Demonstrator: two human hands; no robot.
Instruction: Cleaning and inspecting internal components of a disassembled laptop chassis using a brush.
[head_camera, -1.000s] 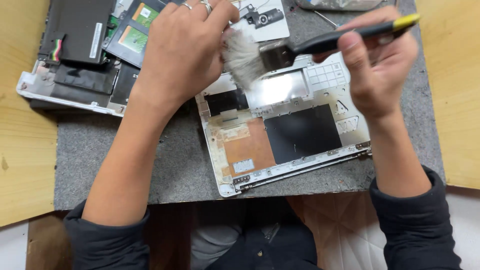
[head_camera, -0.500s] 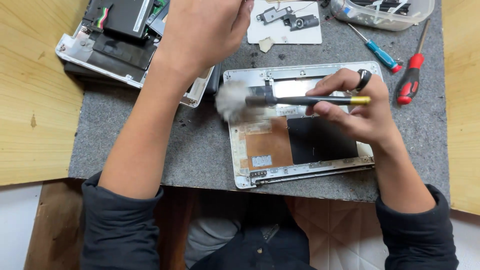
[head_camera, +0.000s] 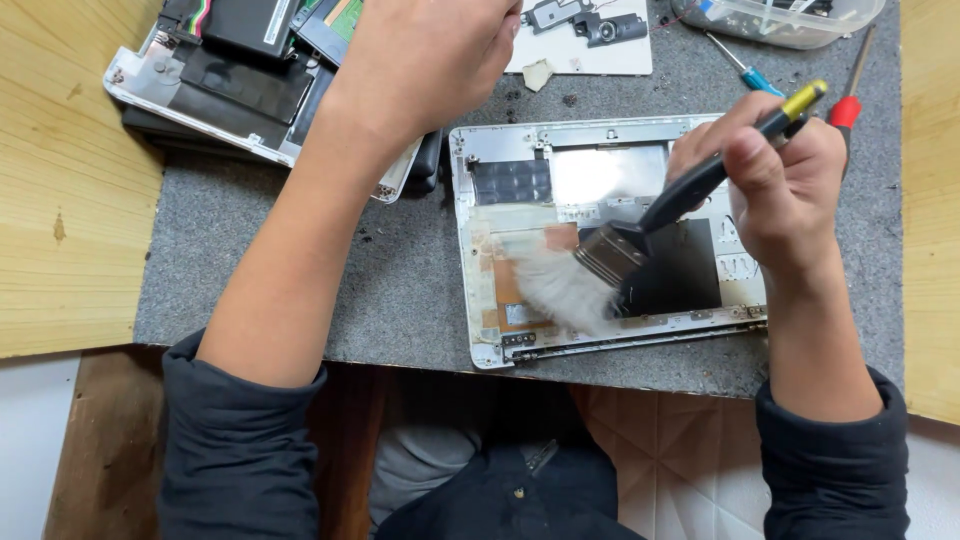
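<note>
- Grey felt mat (head_camera: 300, 270) on wooden bench; screwdrivers (head_camera: 745, 70) at 1 o'clock.
- Right hand (head_camera: 785, 185) fisted round paintbrush (head_camera: 640, 240), bristles on open laptop shell (head_camera: 500, 170), centre.
- Left hand (head_camera: 430, 55) lies on second gutted chassis (head_camera: 210, 90) at 11 o'clock; fingers cropped, grip unclear.
- Dusting partway: lower-left corner looks still grimy, blurred.

We wear a dark charcoal long-sleeved top, both sleeves pushed up to the elbow so the cuffs bunch in soft folds and the forearms are bare. Our left hand (head_camera: 425, 55) and right hand (head_camera: 780, 175) are ungloved, with no watch or ring showing.
</note>
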